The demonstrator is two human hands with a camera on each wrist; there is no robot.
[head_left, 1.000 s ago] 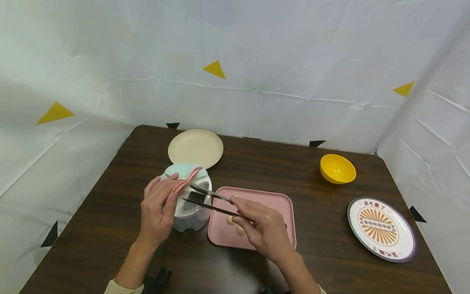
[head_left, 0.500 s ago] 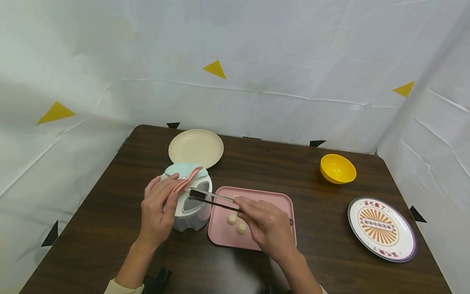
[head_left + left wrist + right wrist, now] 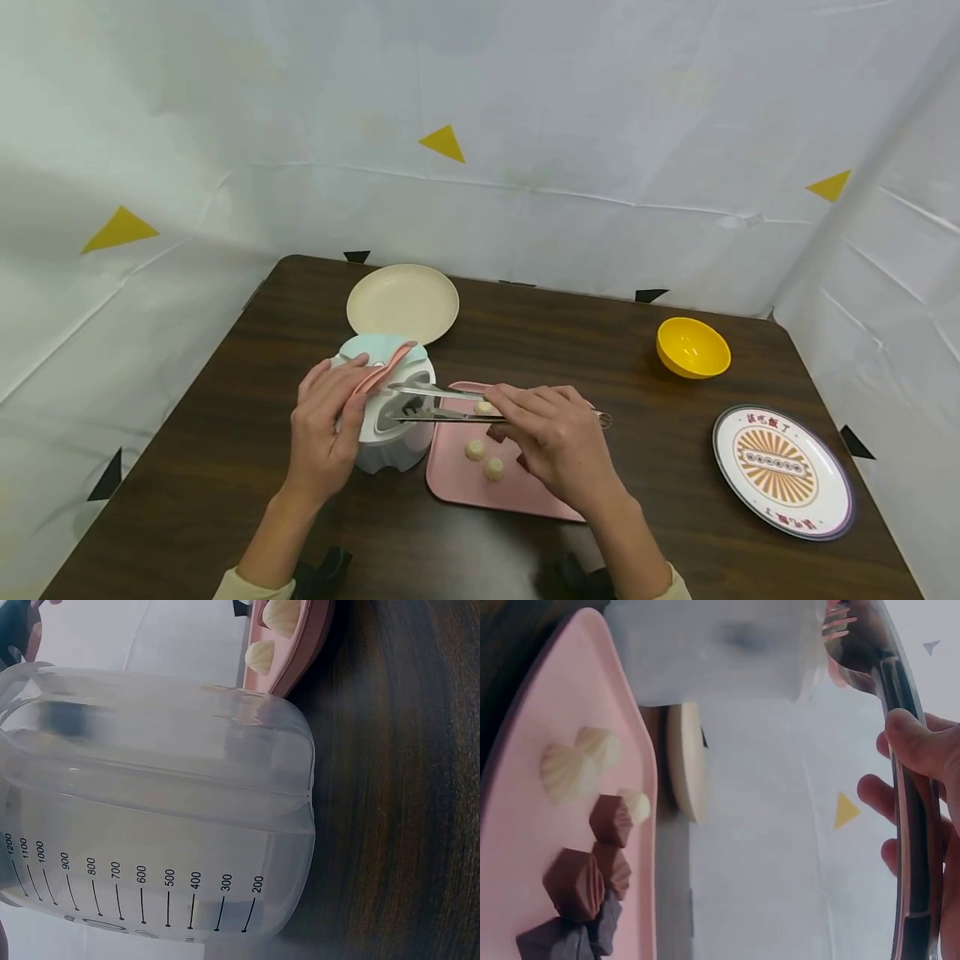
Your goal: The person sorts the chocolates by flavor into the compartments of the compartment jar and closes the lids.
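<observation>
Head view: right hand (image 3: 558,442) hides tray's (image 3: 480,492) dark chocolates (image 3: 581,889).

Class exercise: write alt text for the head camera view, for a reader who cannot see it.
A person's right hand holds metal tongs with their tips at the open top of a white measuring jug, which the left hand steadies. Beside the jug, a pink tray on the dark table carries small pale sweets.

Dark wooden table (image 3: 225,433) with jug (image 3: 390,433), tray (image 3: 465,487), plates, bowl (image 3: 692,347)

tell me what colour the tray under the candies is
Pink; the tray shows best in the head view.
</observation>
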